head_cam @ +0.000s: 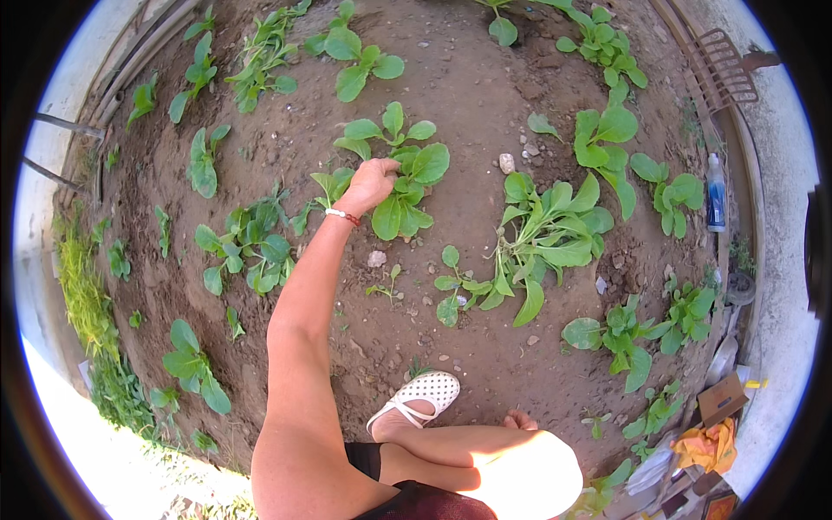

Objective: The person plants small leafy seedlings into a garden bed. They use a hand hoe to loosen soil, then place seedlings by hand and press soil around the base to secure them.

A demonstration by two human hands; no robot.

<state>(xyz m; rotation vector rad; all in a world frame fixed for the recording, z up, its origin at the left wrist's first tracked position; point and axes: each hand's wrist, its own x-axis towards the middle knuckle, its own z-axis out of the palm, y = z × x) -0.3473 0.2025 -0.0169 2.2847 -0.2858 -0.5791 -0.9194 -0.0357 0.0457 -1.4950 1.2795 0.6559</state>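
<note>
My left hand point(372, 186) reaches down into a leafy green plant point(406, 218) in the soil bed. Its fingers curl in among the leaves, and the fingertips are hidden, so a firm hold cannot be made out. A red and white bead bracelet point(342, 216) circles that wrist. More broad leaves point(393, 123) spread just beyond the hand. My right hand point(520, 419) shows only as a few fingers past my bent knee; what they hold, if anything, is hidden. To the right, a heap of leafy greens point(559, 227) lies on the soil, stems bunched toward the left.
Several green plants, including a clump point(244, 247) at left, dot the brown soil point(481, 364). My foot in a white perforated shoe point(426, 393) rests on it. Along the right edge are a rake head point(725, 68), a plastic bottle point(715, 195) and a cardboard box point(721, 398).
</note>
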